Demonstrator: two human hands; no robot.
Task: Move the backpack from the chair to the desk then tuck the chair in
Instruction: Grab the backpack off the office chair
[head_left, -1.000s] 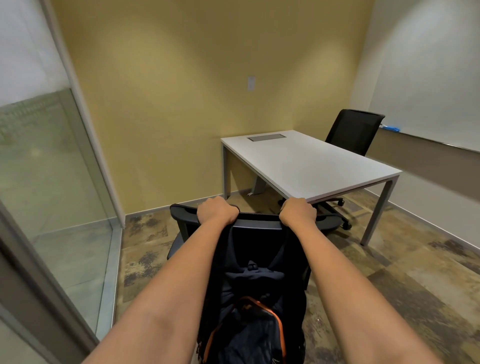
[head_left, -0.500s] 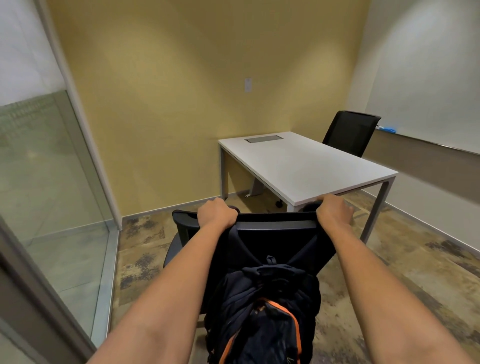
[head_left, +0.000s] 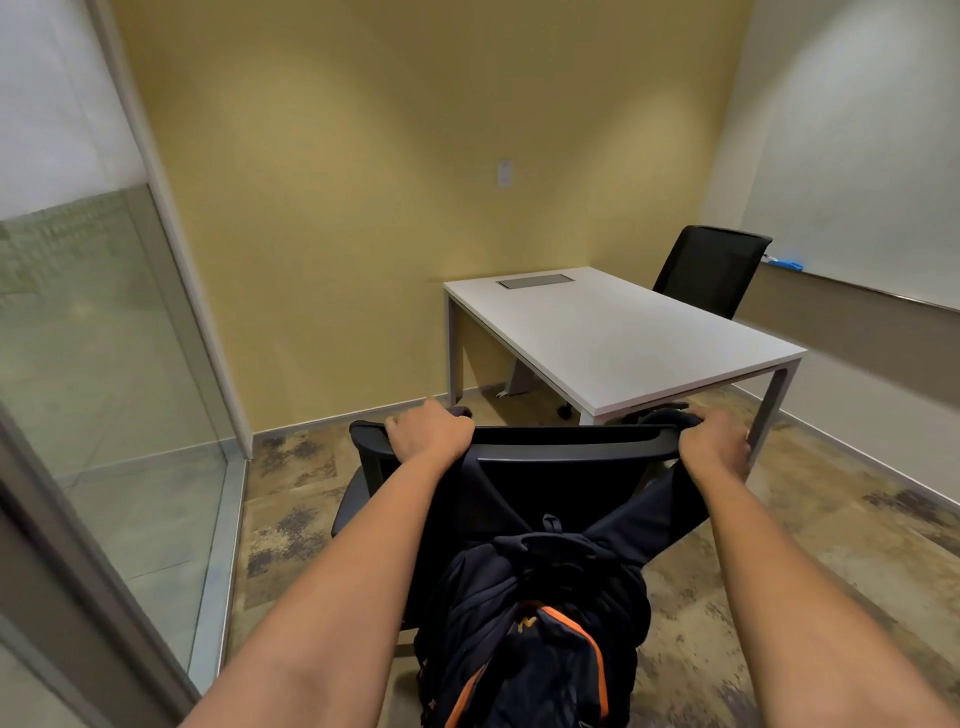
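Note:
A dark navy backpack (head_left: 530, 639) with orange trim hangs down the back of a black office chair (head_left: 561, 449), its two straps looped over the top of the backrest. My left hand (head_left: 428, 436) is closed on the left strap at the top left of the backrest. My right hand (head_left: 714, 441) grips the right strap, pulled out past the right end of the backrest. The white desk (head_left: 623, 332) stands just beyond the chair, its near corner above my right hand.
A second black chair (head_left: 709, 270) sits behind the desk by the right wall with a whiteboard ledge (head_left: 852, 288). A glass partition (head_left: 98, 364) runs along the left. The yellow wall is behind the desk. Mottled carpet lies around the chair.
My right hand has slid right along the backrest, drawing the right strap out past the chair's right end. The left hand stays in place. The view has risen slightly.

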